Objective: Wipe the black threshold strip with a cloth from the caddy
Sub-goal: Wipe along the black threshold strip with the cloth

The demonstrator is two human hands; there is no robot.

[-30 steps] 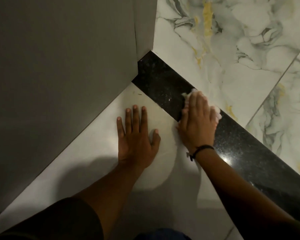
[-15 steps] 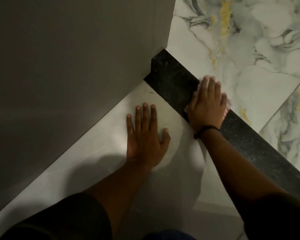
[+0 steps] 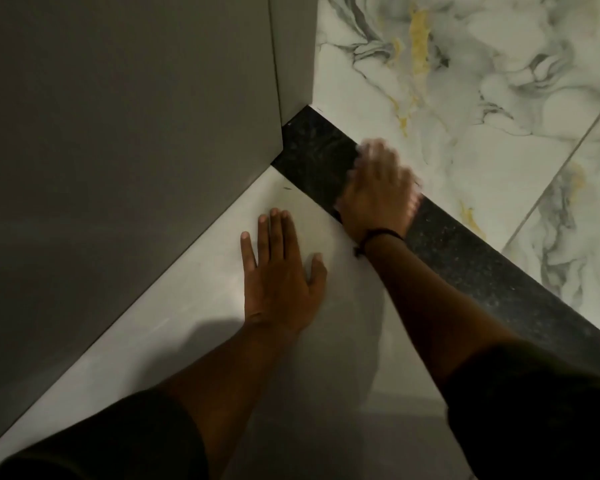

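Note:
The black threshold strip (image 3: 471, 265) runs diagonally from the grey wall corner down to the right edge. My right hand (image 3: 378, 188), blurred by motion, presses flat on the strip near its far end, a black band on its wrist. A white cloth (image 3: 365, 146) lies under that hand; only a pale edge shows past the fingertips. My left hand (image 3: 279, 275) rests flat with fingers spread on the pale floor tile, just left of the strip. The caddy is not in view.
A grey wall (image 3: 125, 133) fills the left side and meets the strip's far end. Marbled white floor tiles (image 3: 482, 98) with grey and yellow veins lie beyond the strip. The plain pale tile (image 3: 222, 341) lies on my side.
My right hand has slid with the cloth along the strip toward the wall corner. My left hand has stayed planted on the pale tile.

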